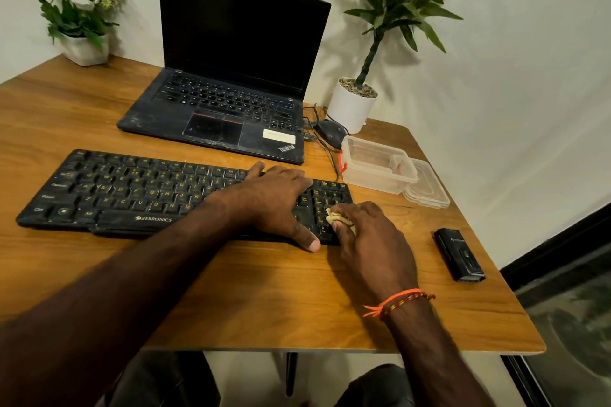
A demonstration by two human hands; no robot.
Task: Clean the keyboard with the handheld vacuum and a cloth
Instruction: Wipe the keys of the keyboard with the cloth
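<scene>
A black keyboard with yellow lettering lies across the wooden desk. My left hand rests flat on its right part, fingers spread, thumb at the front edge. My right hand pinches a small bunched beige cloth against the keys at the keyboard's right end. A black handheld vacuum lies on the desk to the right of my right hand, apart from it.
An open black laptop stands behind the keyboard. A wired mouse, a clear plastic box and its lid sit at the right. Potted plants stand in the back corners. The desk's right edge is near the vacuum.
</scene>
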